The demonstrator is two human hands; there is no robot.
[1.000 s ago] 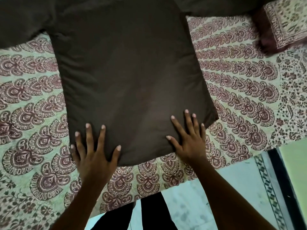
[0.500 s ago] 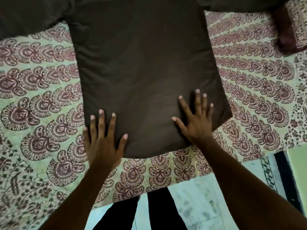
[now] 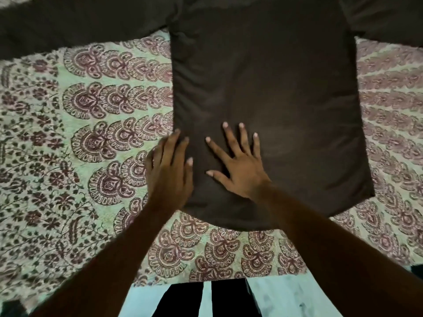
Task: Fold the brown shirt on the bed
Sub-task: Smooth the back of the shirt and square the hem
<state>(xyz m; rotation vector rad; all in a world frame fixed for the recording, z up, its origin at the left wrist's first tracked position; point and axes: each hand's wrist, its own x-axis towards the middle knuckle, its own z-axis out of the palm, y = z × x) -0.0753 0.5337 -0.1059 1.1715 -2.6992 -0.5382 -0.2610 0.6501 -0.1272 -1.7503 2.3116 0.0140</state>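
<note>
Right fingers (image 3: 231,140): straight, spread apart, laid flat on cloth; thumb out to the side. They clamp nothing.
Left fingers (image 3: 170,147): straight, close together, tips across the left side edge of the shirt (image 3: 274,88). They grip nothing. Some blur here, so I cannot tell whether they press down.

Right hand (image 3: 240,172): palm down on the lower left part of the shirt.
Left hand (image 3: 169,172): half on the sheet (image 3: 91,133), half on the shirt edge, just beside the right hand and not touching it.
Right forearm crosses the hem and hides part of it.

Shirt: brown, spread flat on the bed (image 3: 229,252), hem toward the person. Body smooth, side edges straight. Left sleeve (image 3: 80,26) and right sleeve (image 3: 389,21) stretch out sideways at the top. Collar end is cut off by the frame edge.

Surroundings: the sheet is pale green with maroon fan and flower print, and shows on both sides of the shirt and below the hem. Past the near edge of the bed, pale floor (image 3: 286,298) and the person's dark legs (image 3: 229,298).

Against 0.5 s ago:
- Right hand was near the lower right corner. It is now on the lower left part, close to the left hand.
- Left hand was at the lower left corner with its fingers fanned. It now sits higher along the left edge, fingers closed up.
- Shirt lies as before, no fold made.
- View has swung: shirt now sits right of centre, with more sheet showing on the left.
</note>
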